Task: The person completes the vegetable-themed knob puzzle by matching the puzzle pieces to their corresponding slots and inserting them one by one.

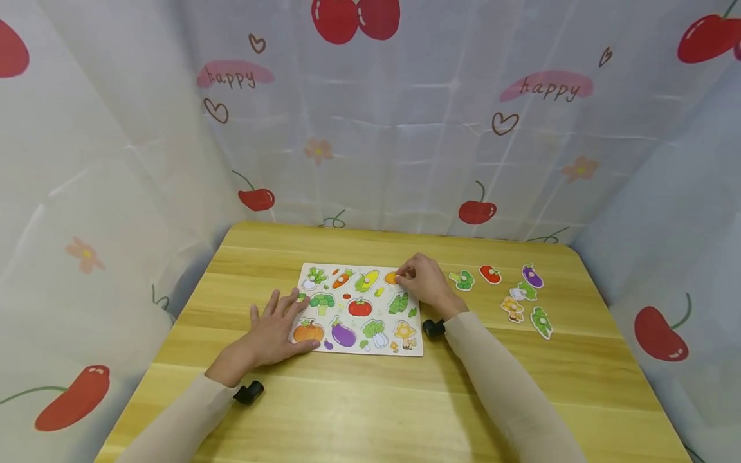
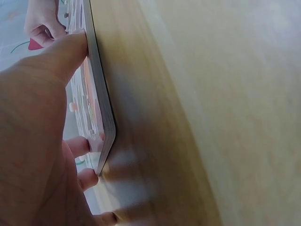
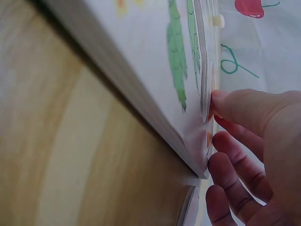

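A white puzzle board printed with colourful vegetables lies on the table. My left hand rests on its left side with the fingers spread, thumb on the front edge and fingertips at the left edge. At the far right corner, my right hand pinches an orange puzzle piece with thumb and index finger, low over the board; the hand covers part of it. In the right wrist view, the thumb and fingertips are right at the board's surface near a green pea-pod picture. Knobbed carrot and corn pieces sit along the far row.
Loose puzzle pieces lie right of the board: broccoli, tomato, eggplant, cabbage, mushroom and pea pod. A curtain printed with cherries surrounds the wooden table at the back and sides.
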Demonstrator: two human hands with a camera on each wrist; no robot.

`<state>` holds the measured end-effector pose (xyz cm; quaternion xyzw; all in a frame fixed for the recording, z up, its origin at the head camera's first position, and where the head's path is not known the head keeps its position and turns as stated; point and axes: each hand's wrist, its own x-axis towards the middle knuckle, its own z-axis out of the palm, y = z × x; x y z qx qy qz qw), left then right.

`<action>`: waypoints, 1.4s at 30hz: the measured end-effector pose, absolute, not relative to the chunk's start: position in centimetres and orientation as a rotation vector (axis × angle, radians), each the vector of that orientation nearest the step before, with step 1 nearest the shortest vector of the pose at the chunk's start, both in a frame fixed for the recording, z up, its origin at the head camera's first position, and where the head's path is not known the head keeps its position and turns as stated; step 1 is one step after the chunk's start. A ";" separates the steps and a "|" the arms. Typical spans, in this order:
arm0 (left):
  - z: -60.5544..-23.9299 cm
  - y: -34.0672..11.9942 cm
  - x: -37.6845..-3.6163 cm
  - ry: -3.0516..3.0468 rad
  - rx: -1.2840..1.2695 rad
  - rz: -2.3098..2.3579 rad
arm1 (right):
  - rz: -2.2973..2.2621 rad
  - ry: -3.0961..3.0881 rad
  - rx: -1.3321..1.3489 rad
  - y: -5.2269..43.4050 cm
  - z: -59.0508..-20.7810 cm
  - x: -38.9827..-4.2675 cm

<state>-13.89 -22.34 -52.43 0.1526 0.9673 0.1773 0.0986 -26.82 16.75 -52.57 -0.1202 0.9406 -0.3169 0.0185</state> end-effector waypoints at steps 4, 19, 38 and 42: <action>-52.4 -22.3 -13.8 2.863 0.450 0.527 | -0.987 2.921 -0.368 16.7 -52.6 -26.7; -52.0 -22.2 -13.6 2.851 0.444 0.537 | -0.984 2.918 -0.407 17.6 -52.8 -26.3; -51.6 -22.0 -13.4 2.855 0.444 0.577 | -1.092 3.025 -0.445 21.4 -52.1 -25.3; -51.6 -21.9 -13.4 2.871 0.440 0.555 | -1.099 3.041 -0.417 22.8 -52.1 -25.3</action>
